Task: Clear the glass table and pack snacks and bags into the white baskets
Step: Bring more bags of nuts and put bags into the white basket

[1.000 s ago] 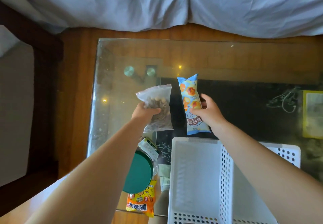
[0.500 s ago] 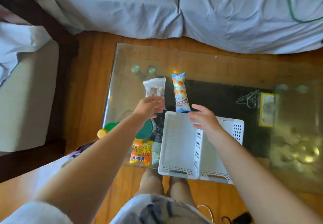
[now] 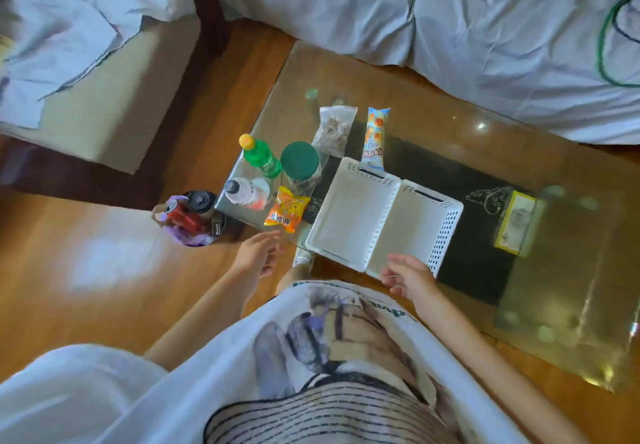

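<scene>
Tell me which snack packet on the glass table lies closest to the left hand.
The orange snack packet, at the near table edge just beyond the left hand. The clear bag of nuts and blue snack packet lie farther back, beyond the white baskets.

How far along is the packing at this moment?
Done: nothing packed; both white baskets stand empty on the glass table. In hand: nothing; the left hand and right hand are both open and hold nothing. Left: the clear nut bag, blue snack pack and orange snack pack remain on the table.
</scene>
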Tool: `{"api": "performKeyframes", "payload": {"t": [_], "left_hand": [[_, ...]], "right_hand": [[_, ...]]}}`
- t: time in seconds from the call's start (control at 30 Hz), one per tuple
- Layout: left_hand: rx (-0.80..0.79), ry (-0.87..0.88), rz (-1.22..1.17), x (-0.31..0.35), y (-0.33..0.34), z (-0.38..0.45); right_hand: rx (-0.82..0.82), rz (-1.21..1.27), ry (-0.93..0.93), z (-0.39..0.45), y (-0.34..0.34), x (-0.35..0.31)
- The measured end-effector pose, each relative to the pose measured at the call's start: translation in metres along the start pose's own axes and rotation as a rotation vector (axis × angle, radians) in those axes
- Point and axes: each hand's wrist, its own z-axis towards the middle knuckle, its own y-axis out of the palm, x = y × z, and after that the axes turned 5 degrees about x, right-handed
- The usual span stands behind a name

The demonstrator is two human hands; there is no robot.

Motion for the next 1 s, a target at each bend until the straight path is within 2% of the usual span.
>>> {"api": "performKeyframes", "payload": {"t": [0.2,0.33,0.53,0.67,0.77,0.87,1.0], "left_hand": [[0.216,-0.088,-0.201,-0.093,-0.048,-0.049],[0.352,-0.161,-0.411,-0.152,-0.08,-0.083],[0.566,-0.297,-0.802,-0.255,-0.109,-0.134],[0.697,-0.528,-1.047,-0.318,-0.111,-0.17],[0.761,-0.725,-1.213,-0.361,-0.108,-0.193],[0.806,-0.792,-1.403,-0.396,-0.106,-0.206],[0.784,-0.787,-1.62,-0.428,-0.122,-0.209]], "right_hand": [[-0.061,-0.325,-0.036,-0.004,-0.007,0.013],[-0.116,-0.586,-0.097,-0.002,0.024,0.006],[-0.258,-0.923,-0.223,-0.019,0.131,0.003],[-0.341,-1.211,-0.362,-0.061,0.219,0.02],[-0.471,-1.296,-0.427,-0.096,0.275,0.039],[-0.58,-1.34,-0.448,-0.127,0.32,0.057],[-0.614,-1.395,-0.424,-0.159,0.367,0.076]]}}
